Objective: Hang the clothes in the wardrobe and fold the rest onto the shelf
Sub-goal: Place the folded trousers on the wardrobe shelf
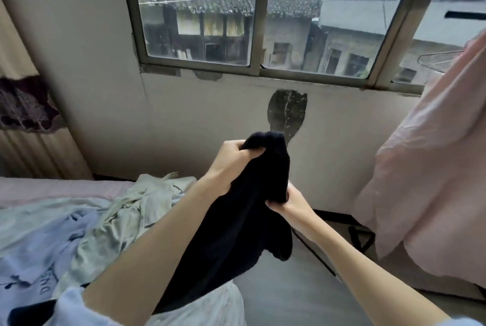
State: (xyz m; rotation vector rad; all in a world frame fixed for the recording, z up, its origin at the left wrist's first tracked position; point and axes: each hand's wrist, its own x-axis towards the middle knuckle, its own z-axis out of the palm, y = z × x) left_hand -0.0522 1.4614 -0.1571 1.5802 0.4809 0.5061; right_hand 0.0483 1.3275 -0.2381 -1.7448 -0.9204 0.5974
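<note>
A bed point(39, 189) bearing crumpled pale clothes point(110, 220) stood below a window point(257, 18). Left hand point(231, 160) and right hand point(289, 202) both grasped a black knitted garment point(236, 233).

A metal-framed sliding window point(259, 18) fills the upper wall, its panes looking onto grey tiled roofs and weathered buildings (the daylight is dull and flat). Below the sill the pale wall point(205, 115) is cracked and patched, with a dark peeled patch point(286, 112) near the middle. A beige curtain point(18, 104) with a dark patterned band hangs at the left. The floor point(294, 286) is grey.
</note>
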